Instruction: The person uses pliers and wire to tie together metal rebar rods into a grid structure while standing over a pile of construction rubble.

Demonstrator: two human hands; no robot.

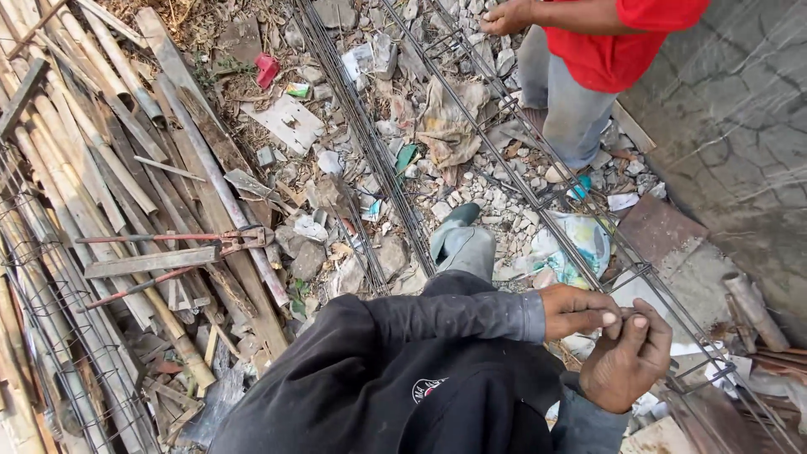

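My left hand [578,309], in a grey sleeve, reaches in from the left with its fingertips pinched on a thin wire [624,317]. My right hand [626,360] is just below it, with its fingers curled up to meet the same spot. Both hands are over a long rebar cage [538,197] that runs diagonally from the top centre to the lower right. The wire itself is barely visible between the fingers. My grey boot [462,244] stands on rubble beside the cage.
Another person in a red shirt and grey trousers [580,76] stands at the top with a hand [507,17] on the cage. Red-handled bolt cutters [168,252] lie on bamboo poles and planks at left. A second rebar bundle [361,126], stones and rubbish cover the ground. A concrete wall [740,126] is at right.
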